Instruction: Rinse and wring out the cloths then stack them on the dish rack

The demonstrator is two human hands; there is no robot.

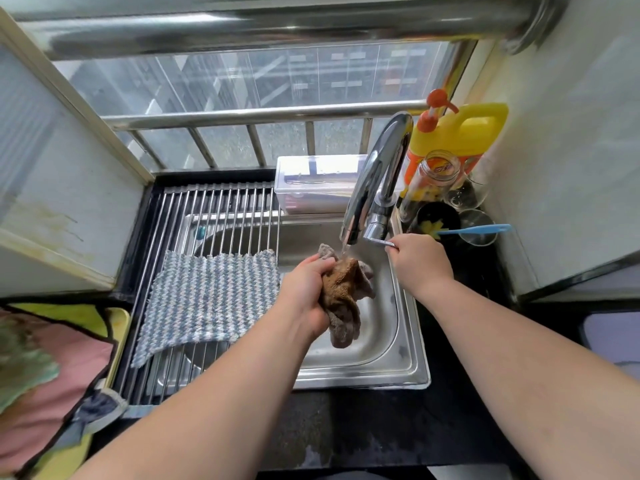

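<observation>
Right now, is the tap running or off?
Running: a thin stream falls from the tap onto the brown cloth in the left hand; right hand grips the lever.

The bare left forearm (214, 393) comes in from the lower left and the bare right forearm (502, 341) from the lower right; both stretch forward. The left hand (306, 289) has its fingers curled tightly around a crumpled brown and grey terry cloth (346, 296). The right hand (420, 263) is a little further forward, back upward, and pinches the thin shiny metal tap lever (379, 242).
</observation>
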